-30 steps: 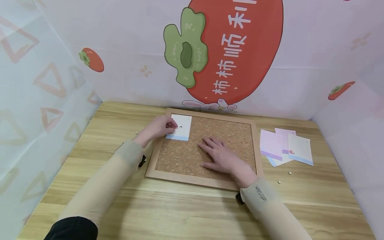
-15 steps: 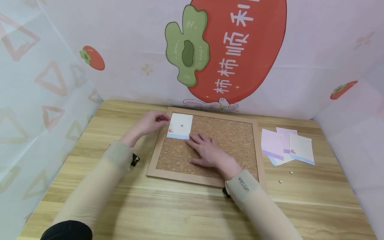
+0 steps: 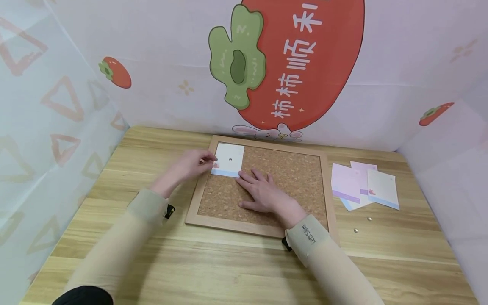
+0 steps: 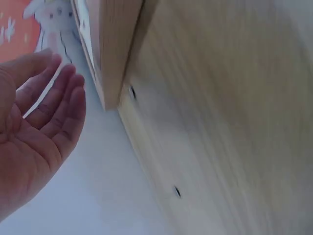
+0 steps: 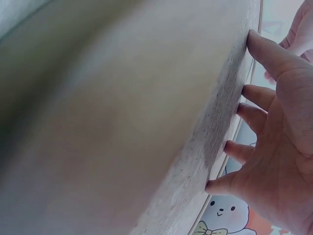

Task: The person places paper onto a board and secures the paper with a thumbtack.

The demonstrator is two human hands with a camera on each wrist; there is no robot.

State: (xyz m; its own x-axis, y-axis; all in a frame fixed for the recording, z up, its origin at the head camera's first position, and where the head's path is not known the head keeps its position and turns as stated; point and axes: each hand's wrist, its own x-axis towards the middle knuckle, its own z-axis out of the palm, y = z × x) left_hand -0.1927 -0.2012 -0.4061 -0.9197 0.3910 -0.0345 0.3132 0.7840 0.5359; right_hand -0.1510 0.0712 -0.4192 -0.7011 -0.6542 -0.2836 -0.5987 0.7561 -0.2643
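A cork board (image 3: 293, 178) in a wooden frame lies on the table. On its upper left corner is a white note card (image 3: 234, 151) with a blue lower edge, and a small round tack (image 3: 230, 159) sits at the card's middle. My left hand (image 3: 189, 164) is at the card's left edge, thumb and forefinger close together, other fingers loosely bent; nothing shows between them in the left wrist view. Spread on the cork, my right hand (image 3: 264, 194) rests its fingertips on the surface, forefinger by the card's lower right corner.
Several lilac and white note cards (image 3: 345, 182) overlap right of the board. Below them lie two tacks, one (image 3: 369, 219) farther right than the other (image 3: 356, 230). In the left wrist view, two more tacks (image 4: 177, 191) lie beside the frame. A printed backdrop stands behind.
My left hand drew back left off the card, then came in again to its left edge. My right hand slid left across the cork to the card's lower right corner.
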